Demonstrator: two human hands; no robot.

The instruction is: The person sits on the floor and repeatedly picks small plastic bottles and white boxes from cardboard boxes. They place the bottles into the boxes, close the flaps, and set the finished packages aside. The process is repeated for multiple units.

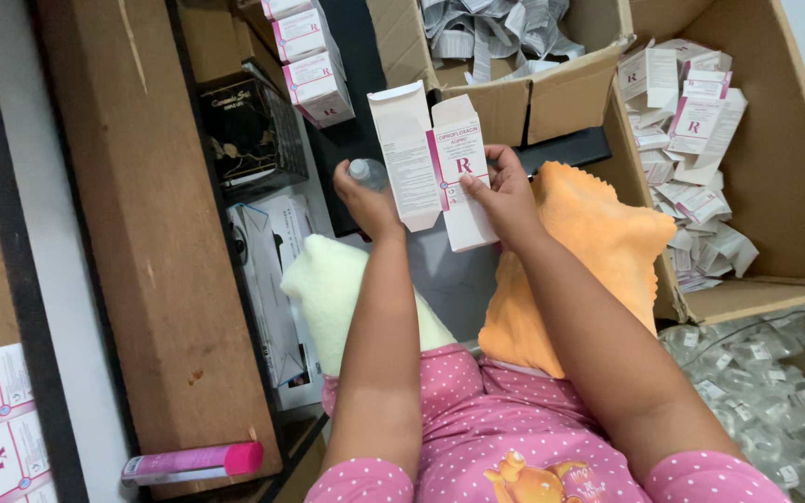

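In the head view, the left hand is closing around a small clear bottle, fingers wrapped on its body with only the top showing, while the right hand is pinching a white and pink carton at its lower right edge, thumb on the printed face. The carton is being held upright in the air between the two hands, its top flap standing open, just beside the bottle and above an orange cloth and a pale yellow cloth on the lap. The right hand's grip is looking thin: it is holding a light, hollow carton by one edge, so pressing could be crushing a wall, and easing could be letting it tip toward the lap. The bottle is smooth and mostly hidden in the fist, so it could be slipping down between the cloths. Flat cartons are lying loose in the big box on the right, and more clear bottles are heaped below it, near the right elbow, where a swing of the arm could be scattering them.
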